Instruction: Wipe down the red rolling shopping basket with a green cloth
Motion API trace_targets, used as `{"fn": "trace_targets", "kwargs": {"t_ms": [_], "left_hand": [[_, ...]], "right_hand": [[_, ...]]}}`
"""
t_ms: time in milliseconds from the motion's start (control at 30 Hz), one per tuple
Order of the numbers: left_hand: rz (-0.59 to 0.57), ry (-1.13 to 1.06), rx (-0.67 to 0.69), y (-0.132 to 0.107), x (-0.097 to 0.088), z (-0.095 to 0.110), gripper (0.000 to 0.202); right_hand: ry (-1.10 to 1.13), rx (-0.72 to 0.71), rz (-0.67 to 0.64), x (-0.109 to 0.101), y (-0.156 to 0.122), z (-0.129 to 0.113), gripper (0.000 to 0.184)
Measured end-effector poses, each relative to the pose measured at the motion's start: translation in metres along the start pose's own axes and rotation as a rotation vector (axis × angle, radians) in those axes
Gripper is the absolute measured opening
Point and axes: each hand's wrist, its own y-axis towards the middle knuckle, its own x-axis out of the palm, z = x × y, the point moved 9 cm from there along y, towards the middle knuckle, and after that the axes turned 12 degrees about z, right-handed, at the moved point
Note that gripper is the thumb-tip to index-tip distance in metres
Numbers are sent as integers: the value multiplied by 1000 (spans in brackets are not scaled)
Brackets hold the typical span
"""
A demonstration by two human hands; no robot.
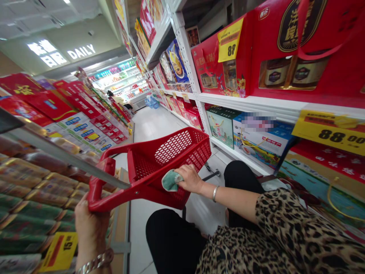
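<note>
A supermarket aisle with a pale tiled floor (146,123); a white shelf (242,99) of gift boxes stands on the right, and stacked packaged goods (34,182) are on the left. Between them, in front of the person's black-trousered knees, is a red plastic basket (164,196) with perforated walls. Its long axis slants from the handle end, at lower left, up and away to the right. A grey metal bar (71,160) reaches from the left edge to the handle end. The left hand (92,217) has its grip closed around that end, at its lower corner. The right hand (190,178), reaching in from the right, is at the basket's near long side and closer to the perforated body; its grip is closed on a small, pale green cloth (170,180). The cloth bunches out to the left of the fingers, towards the handle, and seems to touch the outer wall, though the contact itself is hidden. A silver bangle (215,193) circles the right wrist.
</note>
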Motion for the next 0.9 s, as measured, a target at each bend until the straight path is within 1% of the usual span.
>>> {"fn": "trace_targets", "kwargs": {"t_ms": [133,267,400,567,767,833,900], "left_hand": [[19,-4,-28,0,-2,0,23],[14,-5,-53,-1,-1,0,23],[17,0,-52,2,-2,0,21],[15,18,-45,7,-5,-3,24],[23,21,-51,11,-6,-4,23],[35,18,-58,16,-7,-7,21],[56,39,-45,23,-11,-10,19]], "right_hand": [[-4,75,50,-20,8,25,41],[-16,140,51,-35,11,47,43],[7,265,98,-50,13,75,45],[36,449,235,-75,10,121,43],[-132,676,392,-116,-3,184,37],[-174,731,450,-127,-9,200,36],[-176,756,505,-135,-15,209,37]]}}
